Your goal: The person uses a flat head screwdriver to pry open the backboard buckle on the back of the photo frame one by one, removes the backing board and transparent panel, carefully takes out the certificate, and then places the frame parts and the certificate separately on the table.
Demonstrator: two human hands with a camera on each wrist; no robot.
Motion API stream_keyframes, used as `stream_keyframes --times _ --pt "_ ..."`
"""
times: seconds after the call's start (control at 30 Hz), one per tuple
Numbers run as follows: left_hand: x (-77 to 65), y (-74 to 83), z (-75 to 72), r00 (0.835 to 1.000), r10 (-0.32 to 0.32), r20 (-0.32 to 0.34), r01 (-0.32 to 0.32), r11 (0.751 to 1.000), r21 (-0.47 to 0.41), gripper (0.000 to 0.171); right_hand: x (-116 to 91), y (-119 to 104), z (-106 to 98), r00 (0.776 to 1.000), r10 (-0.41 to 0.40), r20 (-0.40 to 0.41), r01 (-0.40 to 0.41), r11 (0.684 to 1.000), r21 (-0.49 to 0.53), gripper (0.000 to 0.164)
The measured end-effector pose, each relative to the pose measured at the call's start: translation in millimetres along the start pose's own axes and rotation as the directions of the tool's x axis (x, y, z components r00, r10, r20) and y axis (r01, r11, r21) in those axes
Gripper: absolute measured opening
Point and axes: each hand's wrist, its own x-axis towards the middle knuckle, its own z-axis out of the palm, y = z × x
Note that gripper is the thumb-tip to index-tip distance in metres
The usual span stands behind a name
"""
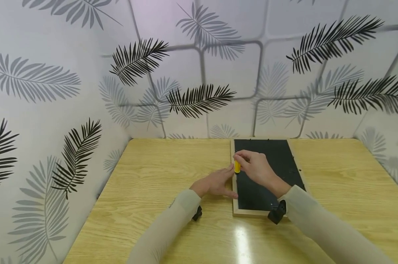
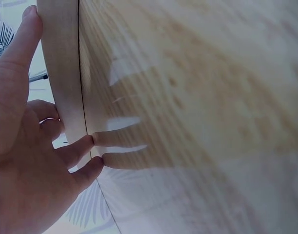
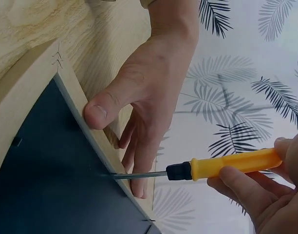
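A picture frame with a pale wooden rim [image 1: 251, 213] lies on the table with its black back panel [image 1: 259, 196] facing up. My right hand [image 1: 257, 168] grips the yellow handle of a screwdriver [image 3: 232, 164] above the frame's left side. In the right wrist view, the metal shaft's tip meets the seam between rim and panel. Beside it, my left hand [image 1: 216, 183] rests on the left rim, fingers extended and thumb spread toward the near corner. The left wrist view shows fingertips [image 2: 93, 168] down at the rim's outer side, touching the tabletop.
The wooden table [image 1: 172, 161] stretches out on both sides of the frame. Small dark metal tabs [image 3: 16, 141] stick out along the rim's inner edge. A pale wall covering with leaf prints [image 1: 199, 101] stands behind the table. Black wrist straps [image 1: 278, 212] sit on my sleeves.
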Motion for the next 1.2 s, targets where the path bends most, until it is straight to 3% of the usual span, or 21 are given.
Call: stream_keyframes --times 0.37,0.67,0.87,0.97,1.07,1.2 --pt "2.0 1.0 0.8 0.999 -0.03 0.018 0.031 0.999 -0.019 0.109 -11 22 -15 0.998 0.053 -0.044 -0.048 0.992 0.12 0.035" --pt "0.6 5.7 -2.5 0.999 -0.036 0.013 0.037 0.999 -0.035 0.107 -13 27 -20 0.999 -0.053 -0.006 0.053 0.992 0.112 0.029" --pt "6.5 10.3 5.3 0.997 -0.07 -0.025 0.07 0.997 -0.02 0.109 -10 15 -33 0.991 -0.103 -0.085 0.109 0.992 0.062 0.03" --pt "8.2 11.1 7.8 0.996 -0.086 -0.037 0.086 0.996 -0.006 0.11 -10 14 -48 0.99 -0.062 -0.124 0.075 0.992 0.099 0.034" --pt "7.9 9.6 10.0 0.995 -0.086 -0.05 0.086 0.996 0.006 0.11 -13 26 -66 0.987 0.039 -0.156 -0.005 0.977 0.211 0.042" --pt "5.2 4.4 12.1 0.996 -0.061 -0.065 0.064 0.997 0.039 0.107 -26 57 -93 0.965 0.201 -0.169 -0.117 0.905 0.409 0.052"
